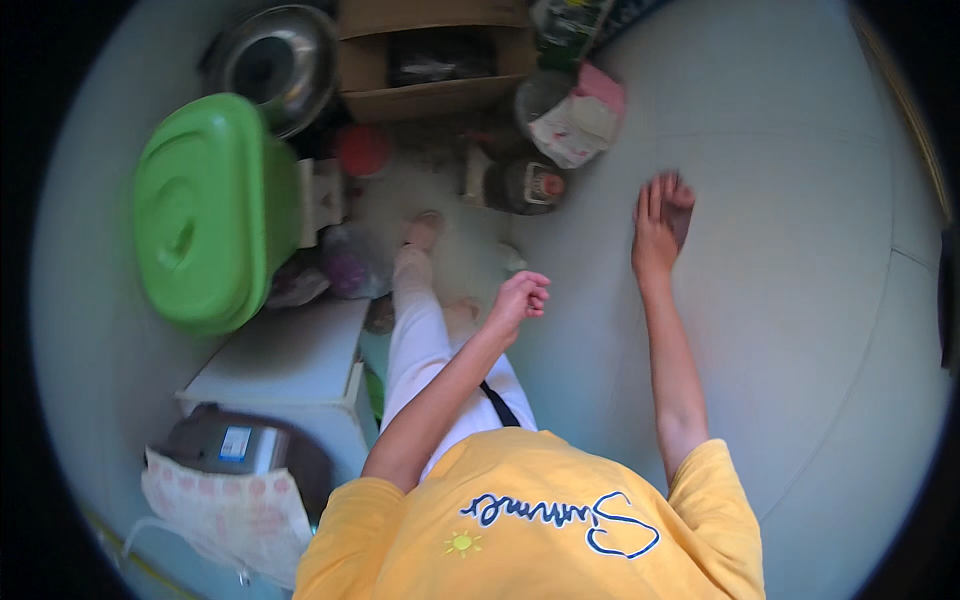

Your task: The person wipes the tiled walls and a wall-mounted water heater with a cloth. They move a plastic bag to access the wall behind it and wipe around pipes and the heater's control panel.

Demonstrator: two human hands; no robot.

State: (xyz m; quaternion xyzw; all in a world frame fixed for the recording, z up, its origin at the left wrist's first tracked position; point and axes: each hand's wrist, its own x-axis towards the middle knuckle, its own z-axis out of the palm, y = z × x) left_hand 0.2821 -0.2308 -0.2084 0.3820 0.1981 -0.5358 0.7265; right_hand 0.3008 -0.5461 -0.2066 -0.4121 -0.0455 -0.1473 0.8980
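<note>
My left hand (520,297) is raised in front of my legs, its fingers loosely curled and a little apart, with nothing seen in it. To the right, my right hand (663,219) is stretched forward in front of the pale wall (780,225); its fingers are bent, and a dark brownish patch shows beside the palm. Whether that patch is a held object or the shaded palm cannot be made out. Beyond my hands stand a dark bottle with a red cap (517,186) and a clear container (541,96) with pink and white packaging (581,124) on it.
A green lidded plastic bin (202,217) stands at left above a white cabinet (289,360). Behind are a metal basin (274,67) and an open cardboard box (435,101). A red round object (363,148) and plastic bags (352,262) lie near my foot. A dark appliance (247,446) is partly cloth-covered.
</note>
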